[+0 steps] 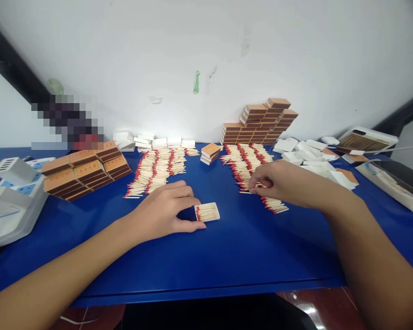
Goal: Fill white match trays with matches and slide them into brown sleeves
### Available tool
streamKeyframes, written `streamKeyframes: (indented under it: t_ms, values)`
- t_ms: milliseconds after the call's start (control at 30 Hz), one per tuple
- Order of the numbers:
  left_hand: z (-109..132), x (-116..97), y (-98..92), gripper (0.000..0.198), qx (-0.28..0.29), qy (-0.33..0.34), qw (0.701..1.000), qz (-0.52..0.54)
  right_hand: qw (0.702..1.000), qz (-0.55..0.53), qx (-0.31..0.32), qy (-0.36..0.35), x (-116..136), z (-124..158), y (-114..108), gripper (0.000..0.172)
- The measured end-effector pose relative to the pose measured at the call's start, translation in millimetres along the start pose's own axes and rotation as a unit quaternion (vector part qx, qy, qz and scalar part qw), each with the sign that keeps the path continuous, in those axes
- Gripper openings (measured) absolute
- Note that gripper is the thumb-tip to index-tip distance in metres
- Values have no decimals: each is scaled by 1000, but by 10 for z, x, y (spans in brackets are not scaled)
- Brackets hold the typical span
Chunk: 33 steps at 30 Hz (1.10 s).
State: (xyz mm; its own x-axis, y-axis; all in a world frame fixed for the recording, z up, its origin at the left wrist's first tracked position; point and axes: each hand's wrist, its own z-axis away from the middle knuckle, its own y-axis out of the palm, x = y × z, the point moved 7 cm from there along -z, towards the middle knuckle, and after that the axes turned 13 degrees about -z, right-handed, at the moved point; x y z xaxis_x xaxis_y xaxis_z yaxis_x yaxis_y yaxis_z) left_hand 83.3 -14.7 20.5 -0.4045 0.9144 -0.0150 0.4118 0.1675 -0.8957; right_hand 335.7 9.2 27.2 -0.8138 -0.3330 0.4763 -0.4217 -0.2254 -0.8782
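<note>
L hand (165, 208) pinches left end of match tray (218, 214), approx. mid tabletop (227, 256), betw. front & back edges; R hand (280, 183) at right-side match pile (239, 162), fingertips together, can't tell if gripping anything.

- Your left forearm (79, 261) enters at the lower left and slants up and inward, bare along its visible length.
- Your left wrist (132, 225) is nearly straight, in line with that forearm.
- Your left grip (168, 208) is back-up, its thumb (189, 225) and index finger (186, 202) curved around in a light pinch, tips apart, the other fingers bent behind.
- Your right forearm (368, 247), also bare, rises from the lower right corner.
- Your right wrist (340, 199) bends, turning the hand leftward.
- Your right grip (282, 183) is curled, thumb and index fingertips brought together, pointing left and slightly down.
</note>
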Motion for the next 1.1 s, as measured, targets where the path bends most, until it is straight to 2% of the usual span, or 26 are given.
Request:
streamKeyframes:
  t_ms: [100,267,533,833,1100]
  values:
    - [0,2,2,36,-3,1,1000,0,1000,-3,19,16,16,-10,23,14]
    - [5,2,5,36,1,-1,1000,1,1000,16,3,20,65,-11,-14,14]
    - [8,-2,3,37,-2,1,1000,1,998,36,17,53,77,-47,28,15]
    - [-2,-1,1,36,2,0,1000,-3,999,31,17,17,96,-52,53,16]
    - [-3,-11,-9,36,0,4,1000,-7,1000,-9,3,15,169,-3,19,11]
